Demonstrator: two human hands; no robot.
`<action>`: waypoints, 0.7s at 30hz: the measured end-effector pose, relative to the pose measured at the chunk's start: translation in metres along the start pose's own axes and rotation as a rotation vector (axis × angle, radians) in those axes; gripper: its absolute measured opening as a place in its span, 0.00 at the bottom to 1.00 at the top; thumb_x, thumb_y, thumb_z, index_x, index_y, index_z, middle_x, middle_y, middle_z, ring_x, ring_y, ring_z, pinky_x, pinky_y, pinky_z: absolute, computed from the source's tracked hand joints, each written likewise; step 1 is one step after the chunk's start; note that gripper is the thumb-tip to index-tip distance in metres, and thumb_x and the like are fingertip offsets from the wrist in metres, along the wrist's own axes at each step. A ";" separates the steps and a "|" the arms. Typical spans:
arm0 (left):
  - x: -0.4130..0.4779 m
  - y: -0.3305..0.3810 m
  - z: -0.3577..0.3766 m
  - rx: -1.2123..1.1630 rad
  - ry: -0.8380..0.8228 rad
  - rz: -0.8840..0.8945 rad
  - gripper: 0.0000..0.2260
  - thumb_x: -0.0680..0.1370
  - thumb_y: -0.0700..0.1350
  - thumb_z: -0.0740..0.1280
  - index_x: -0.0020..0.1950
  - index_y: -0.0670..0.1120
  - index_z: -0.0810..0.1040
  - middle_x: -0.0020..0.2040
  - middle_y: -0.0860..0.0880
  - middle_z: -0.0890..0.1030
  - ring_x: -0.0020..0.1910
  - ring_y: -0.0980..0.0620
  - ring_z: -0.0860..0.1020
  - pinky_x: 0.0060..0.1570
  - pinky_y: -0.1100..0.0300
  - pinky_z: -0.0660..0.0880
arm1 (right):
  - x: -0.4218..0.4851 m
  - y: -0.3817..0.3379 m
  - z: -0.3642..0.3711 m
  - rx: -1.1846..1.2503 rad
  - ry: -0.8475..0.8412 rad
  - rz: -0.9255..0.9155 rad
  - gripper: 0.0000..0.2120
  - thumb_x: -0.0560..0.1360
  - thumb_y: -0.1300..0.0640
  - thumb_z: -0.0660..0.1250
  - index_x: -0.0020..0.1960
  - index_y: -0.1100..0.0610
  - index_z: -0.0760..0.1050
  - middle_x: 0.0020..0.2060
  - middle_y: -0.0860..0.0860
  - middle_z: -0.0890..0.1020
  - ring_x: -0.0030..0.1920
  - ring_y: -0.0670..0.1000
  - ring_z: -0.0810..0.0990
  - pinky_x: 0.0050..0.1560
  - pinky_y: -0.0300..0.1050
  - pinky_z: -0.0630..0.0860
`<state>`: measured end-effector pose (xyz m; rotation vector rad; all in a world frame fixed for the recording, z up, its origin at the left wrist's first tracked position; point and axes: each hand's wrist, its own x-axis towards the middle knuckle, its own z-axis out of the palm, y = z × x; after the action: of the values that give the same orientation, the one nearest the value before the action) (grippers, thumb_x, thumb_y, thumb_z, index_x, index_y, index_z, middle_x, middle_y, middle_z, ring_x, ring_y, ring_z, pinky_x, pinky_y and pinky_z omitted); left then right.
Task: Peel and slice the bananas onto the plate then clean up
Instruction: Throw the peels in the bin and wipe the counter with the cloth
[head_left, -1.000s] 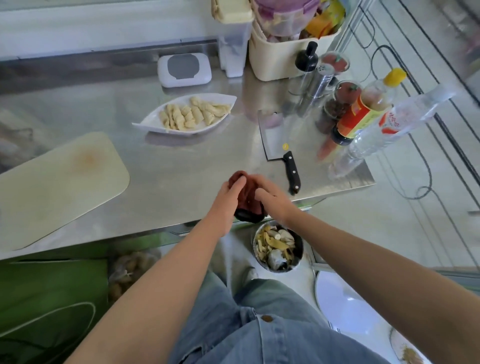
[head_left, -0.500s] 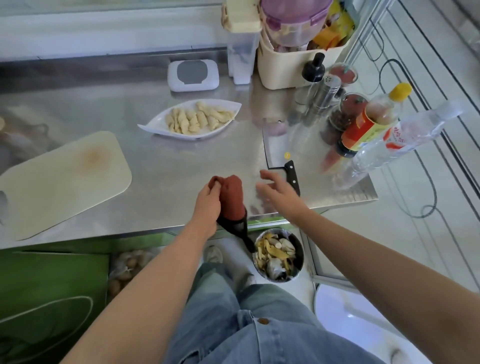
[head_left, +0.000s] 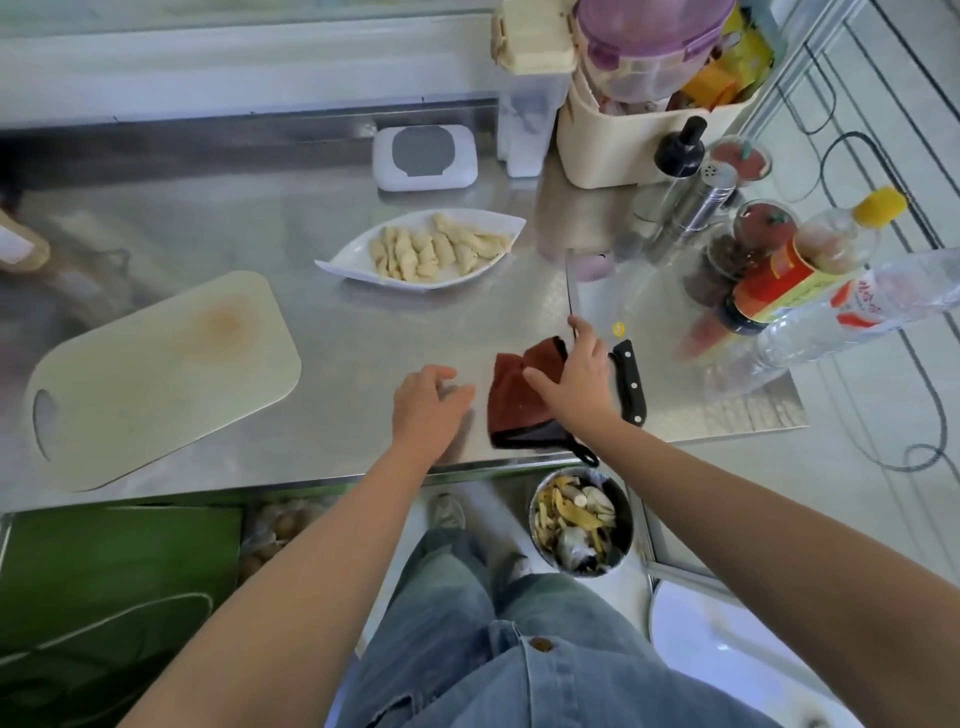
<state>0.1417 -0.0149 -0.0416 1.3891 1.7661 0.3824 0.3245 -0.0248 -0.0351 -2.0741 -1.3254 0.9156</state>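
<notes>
While the banana slices (head_left: 434, 248) lie heaped on the white leaf-shaped plate (head_left: 340, 266) toward the back of the steel table (head_left: 332, 332), the head view shows the person busy at the near edge with the clean-up. The right hand (head_left: 576, 382) lies flat on a rust-red cloth (head_left: 511, 402). Its fingers are spread and fairly straight, pressing the cloth to the table rather than gripping it. The forefinger reaches forward to about the left edge of the cleaver (head_left: 630, 384), which lies just beside the cloth with its black handle toward the person. Whether the finger touches the blade cannot be told. The left hand (head_left: 428, 402) rests on the table just left of the cloth and apart from it, its fingers loosely bent and holding nothing. A pale cutting board (head_left: 156, 374) lies bare well to the left, and a metal bin (head_left: 626, 540) on the floor below the table edge holds the banana peels (head_left: 563, 514). Peeling and slicing look done, so the step in hand seems to be wiping. The next move probably calls for keeping the palm's pressure on the cloth and sweeping it over the steel or the blade, with the fingers kept off the cutting edge.
</notes>
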 end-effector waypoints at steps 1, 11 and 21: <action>0.003 -0.006 -0.004 0.234 0.033 0.064 0.16 0.77 0.51 0.66 0.63 0.50 0.74 0.66 0.46 0.72 0.67 0.45 0.68 0.64 0.51 0.67 | -0.001 0.002 0.007 -0.123 -0.019 -0.058 0.39 0.72 0.50 0.71 0.75 0.53 0.52 0.72 0.60 0.57 0.71 0.61 0.59 0.69 0.56 0.61; 0.020 -0.041 -0.040 0.564 0.059 0.242 0.18 0.77 0.44 0.64 0.67 0.49 0.71 0.71 0.46 0.66 0.68 0.44 0.63 0.65 0.50 0.66 | 0.039 -0.022 0.069 -0.625 -0.233 -0.343 0.33 0.79 0.58 0.57 0.78 0.59 0.43 0.77 0.60 0.42 0.76 0.59 0.39 0.74 0.59 0.41; 0.048 -0.053 -0.058 0.684 0.241 0.101 0.21 0.79 0.45 0.61 0.73 0.47 0.64 0.76 0.39 0.57 0.75 0.37 0.54 0.72 0.43 0.56 | 0.038 -0.004 0.066 -0.466 -0.355 -0.704 0.33 0.72 0.71 0.60 0.76 0.58 0.59 0.77 0.55 0.54 0.77 0.56 0.51 0.76 0.51 0.44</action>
<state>0.0615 0.0246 -0.0624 1.9743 2.1399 -0.0206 0.2829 0.0152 -0.0849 -1.5442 -2.4320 0.7043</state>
